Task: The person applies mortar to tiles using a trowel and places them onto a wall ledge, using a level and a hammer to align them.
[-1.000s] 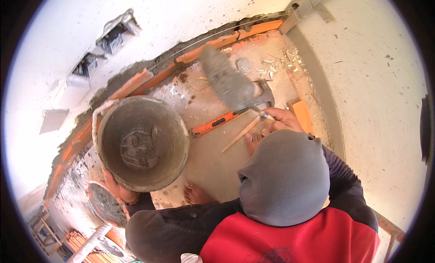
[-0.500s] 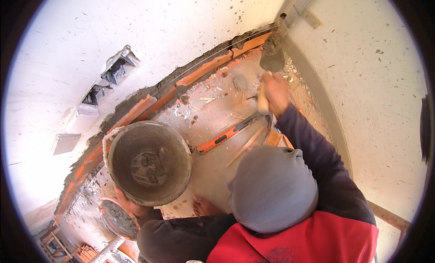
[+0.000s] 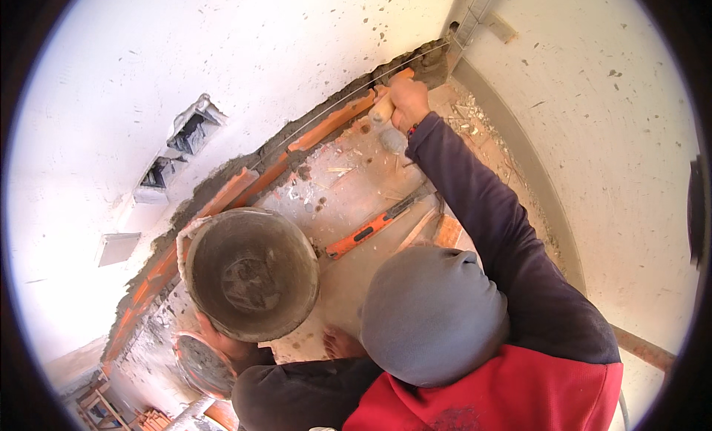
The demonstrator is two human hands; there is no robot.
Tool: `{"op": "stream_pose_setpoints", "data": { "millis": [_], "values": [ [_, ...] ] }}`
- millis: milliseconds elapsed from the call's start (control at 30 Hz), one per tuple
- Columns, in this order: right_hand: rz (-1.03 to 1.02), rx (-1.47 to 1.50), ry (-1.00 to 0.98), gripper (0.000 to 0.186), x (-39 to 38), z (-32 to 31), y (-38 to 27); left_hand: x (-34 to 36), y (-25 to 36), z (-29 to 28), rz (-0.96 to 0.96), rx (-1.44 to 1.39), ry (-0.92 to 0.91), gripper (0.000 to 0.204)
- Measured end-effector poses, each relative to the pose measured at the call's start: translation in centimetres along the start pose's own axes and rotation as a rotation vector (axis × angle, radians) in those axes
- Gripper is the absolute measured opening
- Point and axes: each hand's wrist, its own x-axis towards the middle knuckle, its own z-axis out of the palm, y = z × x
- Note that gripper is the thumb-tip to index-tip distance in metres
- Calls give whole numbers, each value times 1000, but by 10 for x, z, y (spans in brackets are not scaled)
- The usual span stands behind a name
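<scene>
My right hand [image 3: 409, 104] is closed round the pale wooden handle [image 3: 382, 110] of a trowel, close to the far corner at the foot of the wall. The hand hides most of the blade. Wet grey mortar [image 3: 434, 64] lies in the corner beyond it, at the end of a row of orange bricks [image 3: 337, 123]. My left hand [image 3: 216, 340] grips the lower left edge of a dark, mortar-stained bucket [image 3: 252, 275], which is tilted so that its inside shows. Some grey mortar sticks to the bucket's bottom.
A hammer with an orange and black handle [image 3: 363, 234] lies on the floor beside wood pieces [image 3: 447, 231]. A second round container [image 3: 204, 364] stands below my left hand. A taut string [image 3: 326, 108] runs along the bricks. The white wall has a broken-out socket hole [image 3: 194, 130].
My right hand has swung left and away from me, towards the brick row. The mortar-laden blade seen earlier is now mostly hidden, and mortar shows in the corner. The bucket stays held.
</scene>
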Motion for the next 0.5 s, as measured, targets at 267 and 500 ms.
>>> {"op": "stream_pose_setpoints", "data": {
  "millis": [267, 500],
  "values": [
    [9, -104, -28, 17, -26, 14, 21, 1, 0, 9, -38, -85, 1, 57],
    [66, 1, -104, 16, -25, -3, 38, 0, 0, 7, 22, -48, -64, 54]
  ]
}}
